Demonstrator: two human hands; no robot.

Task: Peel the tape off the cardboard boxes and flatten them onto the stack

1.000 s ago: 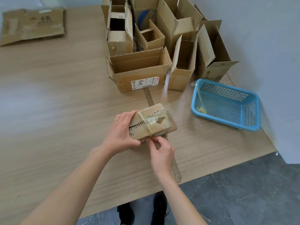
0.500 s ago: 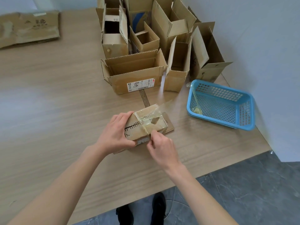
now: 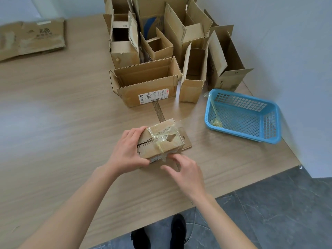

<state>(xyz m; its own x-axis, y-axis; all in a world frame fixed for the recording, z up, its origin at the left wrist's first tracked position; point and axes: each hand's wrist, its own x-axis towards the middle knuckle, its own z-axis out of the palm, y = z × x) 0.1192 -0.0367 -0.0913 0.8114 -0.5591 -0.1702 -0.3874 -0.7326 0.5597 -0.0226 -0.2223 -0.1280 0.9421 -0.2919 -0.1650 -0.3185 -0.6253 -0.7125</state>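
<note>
- I take this for a plain packing or sorting room, not a home.
- My view shows a long wood-grain table against a bare pale wall, with grey stone-look floor tiles below.
- Open used boxes crowd the far end; one carries a shipping label.
- Flattened cardboard lies at the far left.
- A blue basket holds stripped tape.

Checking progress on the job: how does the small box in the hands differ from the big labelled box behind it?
The small box is closed and wrapped in tape; the big labelled box stands open-topped. The left hand holds the small box; the big one is untouched. Both are brown corrugated cardboard, not yet flattened.
</note>
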